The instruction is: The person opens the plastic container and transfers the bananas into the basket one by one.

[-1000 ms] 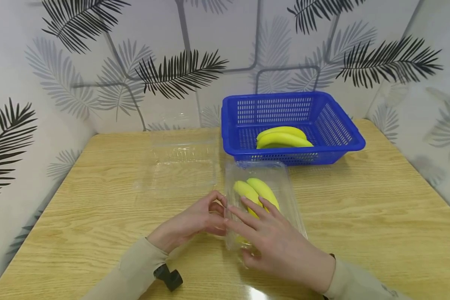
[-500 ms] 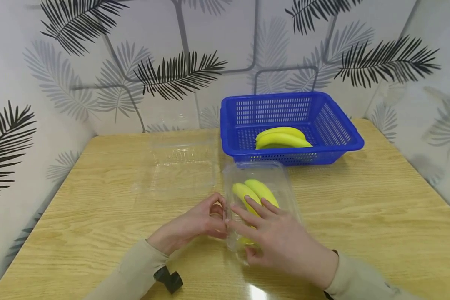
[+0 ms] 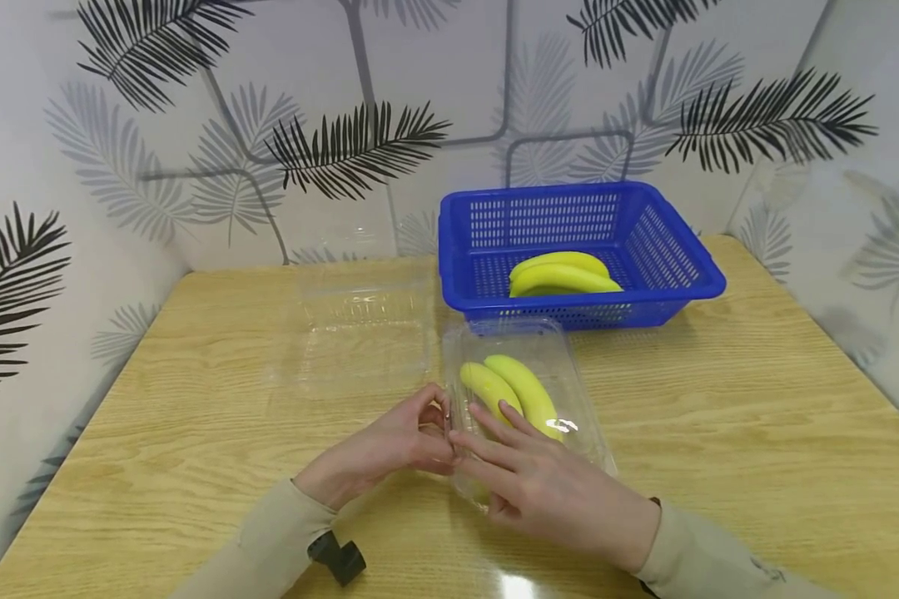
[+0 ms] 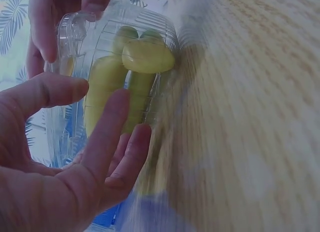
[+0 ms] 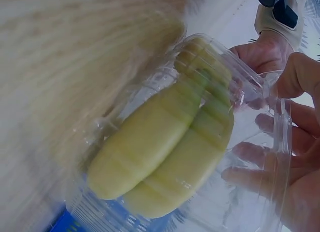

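Left hand (image 3: 389,441): fingers loosely bent, gripping nothing, seemingly bracing the clear rectangular plastic box (image 3: 565,383)
Right hand (image 3: 543,491): fingers spread on top, holding nothing, likely steadying it

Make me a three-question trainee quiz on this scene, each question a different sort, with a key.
1. Fill in the blank: The blue basket holds ____.

2. Multiple choice: From the person's side, where does the second clear container lie relative to the packed clear container?
A) To its left
B) To its right
C) Stacked on top of it

3. Short answer: Which hand lies across the top of the packed clear container?

Key:
1. bananas
2. A
3. The right hand
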The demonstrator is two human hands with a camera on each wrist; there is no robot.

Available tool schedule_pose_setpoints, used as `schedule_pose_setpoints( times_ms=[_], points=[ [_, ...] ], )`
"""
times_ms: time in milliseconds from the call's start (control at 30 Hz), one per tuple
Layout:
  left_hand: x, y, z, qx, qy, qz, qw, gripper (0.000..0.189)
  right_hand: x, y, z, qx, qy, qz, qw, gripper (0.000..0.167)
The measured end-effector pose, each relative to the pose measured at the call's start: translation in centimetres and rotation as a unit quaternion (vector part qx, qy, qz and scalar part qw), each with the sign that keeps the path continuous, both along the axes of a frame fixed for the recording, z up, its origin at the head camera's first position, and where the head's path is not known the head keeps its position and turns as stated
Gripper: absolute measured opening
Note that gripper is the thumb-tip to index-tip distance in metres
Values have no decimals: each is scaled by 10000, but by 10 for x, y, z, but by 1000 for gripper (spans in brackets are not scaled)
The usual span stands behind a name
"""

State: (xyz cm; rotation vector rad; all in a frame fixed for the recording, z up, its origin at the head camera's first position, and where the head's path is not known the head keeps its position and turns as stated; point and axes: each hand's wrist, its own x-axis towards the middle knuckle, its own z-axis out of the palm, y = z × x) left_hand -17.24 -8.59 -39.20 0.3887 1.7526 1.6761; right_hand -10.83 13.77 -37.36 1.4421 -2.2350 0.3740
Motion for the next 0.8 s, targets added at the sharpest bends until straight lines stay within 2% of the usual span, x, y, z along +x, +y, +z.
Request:
schedule_pose_setpoints(
  times_ms=[233,400,600,700,800],
  points=[
    [0,-3,1,91,-17,-97,9999,37,1,-3,-3,-430,192,218,9987,42],
    [0,-3,0,122,-13,-132,9998,37,4,-4,4,-781,304,219,9962,44],
    [2,-6,0,13,-55,43,10000,40,5,-2,21,-1502,79,-34,9886,34],
    [2,-5,-1,43,-77,-23,10000,40,6,-1,27,-1332,72,-258,9907,40],
    [1,-4,-2,80,-106,-15,9999,39,8,3,34,-1095,-7,-653,9918,51]
  ],
)
